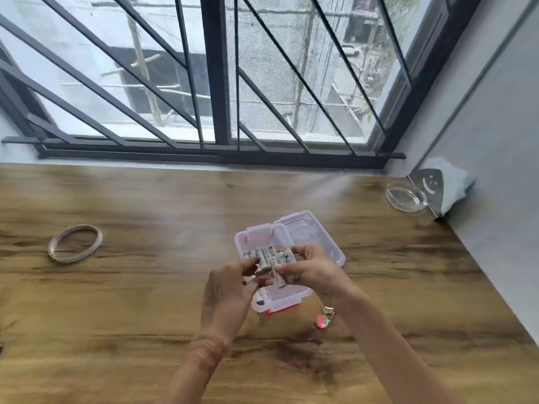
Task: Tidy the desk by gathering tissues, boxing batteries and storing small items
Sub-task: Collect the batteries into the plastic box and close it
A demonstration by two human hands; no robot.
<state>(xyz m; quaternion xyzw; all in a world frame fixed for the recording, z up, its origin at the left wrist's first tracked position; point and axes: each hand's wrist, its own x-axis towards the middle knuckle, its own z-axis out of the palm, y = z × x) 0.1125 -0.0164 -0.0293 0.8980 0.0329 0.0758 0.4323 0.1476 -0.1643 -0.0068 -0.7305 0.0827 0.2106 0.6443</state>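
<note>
Head view, desk [145, 301] beneath a barred window [215, 83]. We saw a clear plastic box [335, 253] lying open near the middle of the wooden desk, its hinged lid [306, 225] folded back on the far right side and a red latch [281, 310] at its near end. Both hands met directly above the box. The right hand [318, 272] held a small bundle of white-labelled batteries [281, 262], its grip closed round them with the thumb pressed on the near side. The left hand [230, 290] had its fingers curled, and its fingertips pinched the left end of the same bundle. Further batteries lay inside the box: a row at the far end [259, 252] and one at the near end [264, 295], partly hidden by the left fingers. Motion blur kept us from counting them.

A pink fruit-shaped charm [321, 321] lay on the desk just beside the box, below the right wrist. A ring of rubber bands [52, 249] lay well apart on the left. In the far right corner stood a round glass dish [405, 196], just beside a metal holder [428, 185] cut with a smiling face, with pale blue tissue [455, 182] behind it.
</note>
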